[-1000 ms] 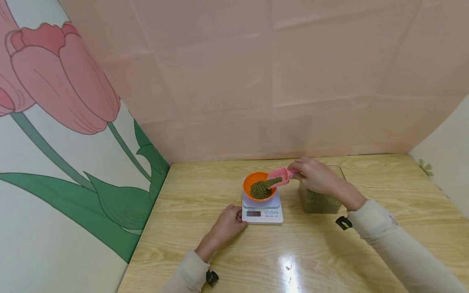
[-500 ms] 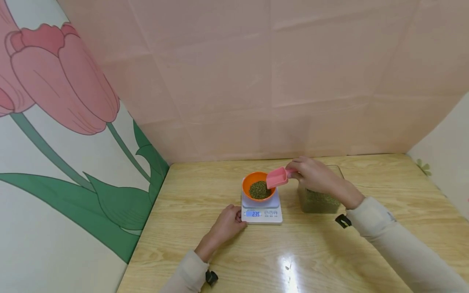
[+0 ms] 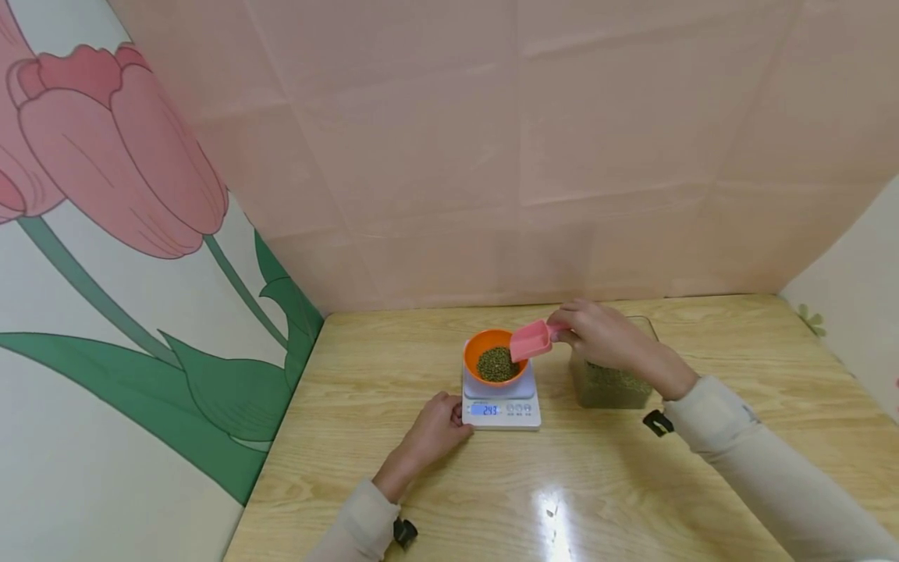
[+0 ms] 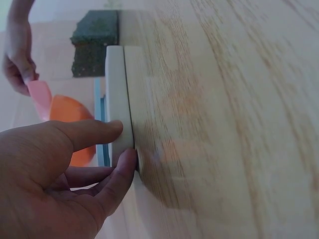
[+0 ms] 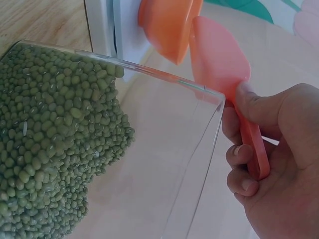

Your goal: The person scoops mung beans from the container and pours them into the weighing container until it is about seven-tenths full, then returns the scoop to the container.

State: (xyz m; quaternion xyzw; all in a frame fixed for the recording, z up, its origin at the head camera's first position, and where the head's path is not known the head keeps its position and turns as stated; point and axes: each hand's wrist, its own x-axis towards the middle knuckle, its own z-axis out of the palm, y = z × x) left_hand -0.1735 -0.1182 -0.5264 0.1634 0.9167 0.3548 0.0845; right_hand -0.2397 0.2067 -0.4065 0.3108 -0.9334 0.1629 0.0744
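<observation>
In the head view an orange bowl (image 3: 488, 339) with green mung beans (image 3: 498, 364) in it stands on a white kitchen scale (image 3: 502, 420) whose lit display reads about 243. My right hand (image 3: 597, 336) grips the handle of a pink scoop (image 3: 531, 340), its lip tilted over the bowl's right rim. The right wrist view shows the thumb along the scoop handle (image 5: 255, 149) and fingers curled round it. My left hand (image 3: 431, 429) holds the scale's near left corner, with thumb (image 4: 107, 130) on the front edge and curled fingers at the side.
A clear square container (image 3: 611, 398), partly full of mung beans (image 5: 50, 134), stands right of the scale, under my right forearm. All of it rests on a wood-grain table (image 3: 365, 375). A pink-covered wall (image 3: 435, 257) rises behind, and a tulip mural (image 3: 126, 156) covers the left wall.
The beans seen in the scoop a second ago have gone into the bowl, and the scoop is tipped further. The scale display lit up, going from about 239 to 243. The left hand stayed put.
</observation>
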